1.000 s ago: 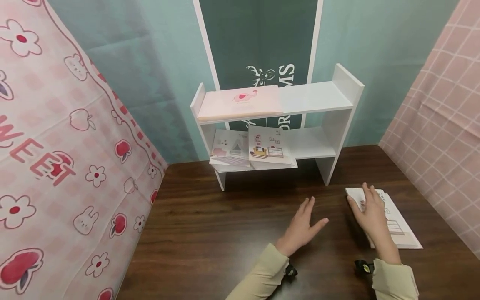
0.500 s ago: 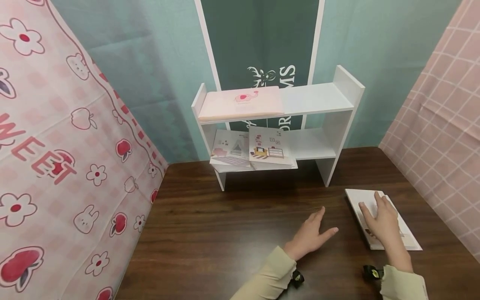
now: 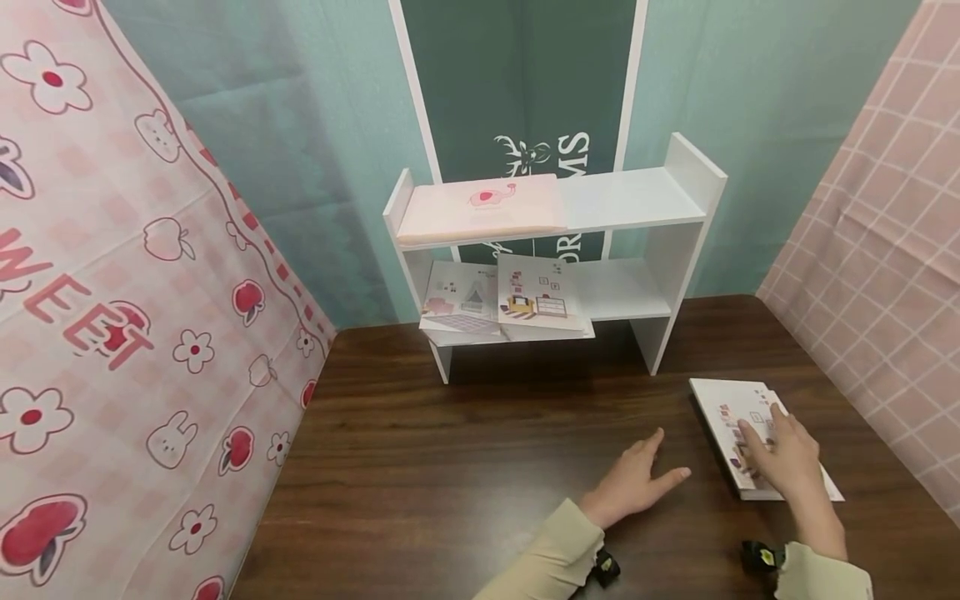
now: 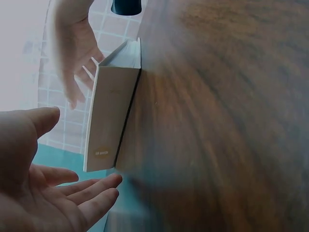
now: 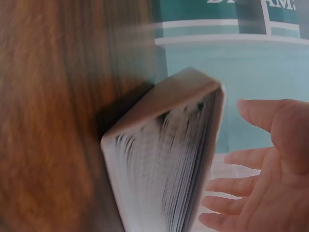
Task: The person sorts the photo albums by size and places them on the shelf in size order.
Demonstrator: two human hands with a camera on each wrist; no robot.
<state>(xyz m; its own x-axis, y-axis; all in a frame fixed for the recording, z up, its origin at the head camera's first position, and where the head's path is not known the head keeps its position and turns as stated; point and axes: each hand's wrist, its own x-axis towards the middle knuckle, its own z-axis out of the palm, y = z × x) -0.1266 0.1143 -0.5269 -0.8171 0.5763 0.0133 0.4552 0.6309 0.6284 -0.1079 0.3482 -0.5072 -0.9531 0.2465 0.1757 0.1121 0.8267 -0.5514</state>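
Observation:
A thick white book [image 3: 731, 412] with a printed cover lies flat on the table at the right in the head view. My right hand [image 3: 793, 460] is over its right part, fingers spread and loosely bent, gripping nothing. In the right wrist view that hand [image 5: 260, 179] is apart from the book, whose page edges [image 5: 157, 169] face the camera. To the book's left, my left hand [image 3: 630, 483] is held above the table with thumb and fingers apart. The left wrist view shows the book's plain spine [image 4: 108, 116] beyond my left fingertips, with a gap between.
A white two-tier shelf [image 3: 678, 258] stands at the back of the dark wooden table [image 3: 420, 467]. A pink elephant-print item [image 3: 480, 204] lies on its upper board. Illustrated books [image 3: 536, 292] lean on the lower one. Patterned cloths [image 3: 187, 358] hang at both sides.
Both hands have moved right and a little nearer the person. The right hand has shifted across the book, uncovering more of its cover. The book has stayed in place.

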